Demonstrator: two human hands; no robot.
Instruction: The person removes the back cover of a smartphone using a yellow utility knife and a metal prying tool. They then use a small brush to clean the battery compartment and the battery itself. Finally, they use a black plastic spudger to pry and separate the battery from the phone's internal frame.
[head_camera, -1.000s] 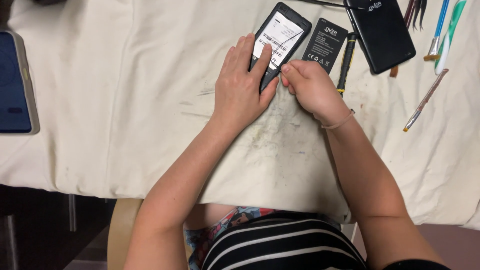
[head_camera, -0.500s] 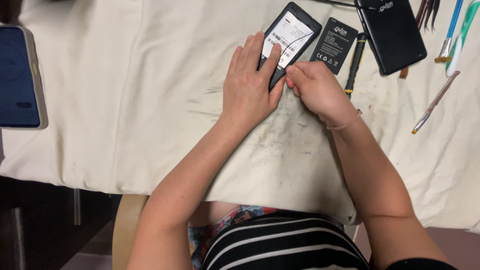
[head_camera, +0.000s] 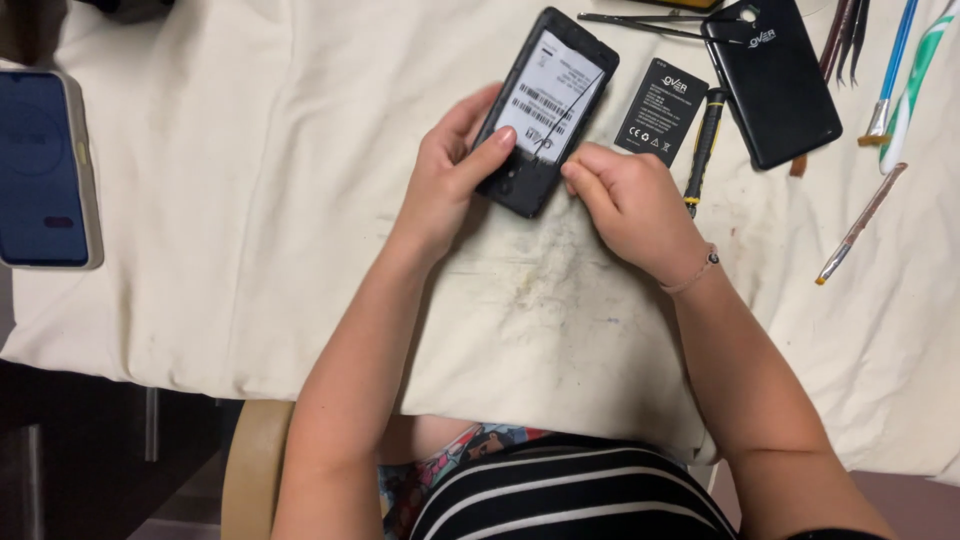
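Observation:
A black phone (head_camera: 555, 95) with its back cover off and a white label in the battery bay lies tilted on the cream cloth (head_camera: 250, 200). My left hand (head_camera: 445, 185) grips its lower left corner, thumb on the bay's edge. At the phone's lower right edge, my right hand (head_camera: 630, 205) has its fingers pinched. A thin dark tool seems to run from them across the label. The black battery (head_camera: 660, 110) lies just right of the phone.
The black back cover (head_camera: 770, 80) lies at the top right, with a black screwdriver (head_camera: 703, 140) and tweezers (head_camera: 640, 22) nearby. Brushes (head_camera: 860, 225) and a toothbrush (head_camera: 920, 80) lie at the right edge. Another phone (head_camera: 40, 170) with a blue screen lies far left.
My left hand went from lying flat over the phone's lower end to gripping its corner. My right hand stayed pinched at the phone's lower right edge.

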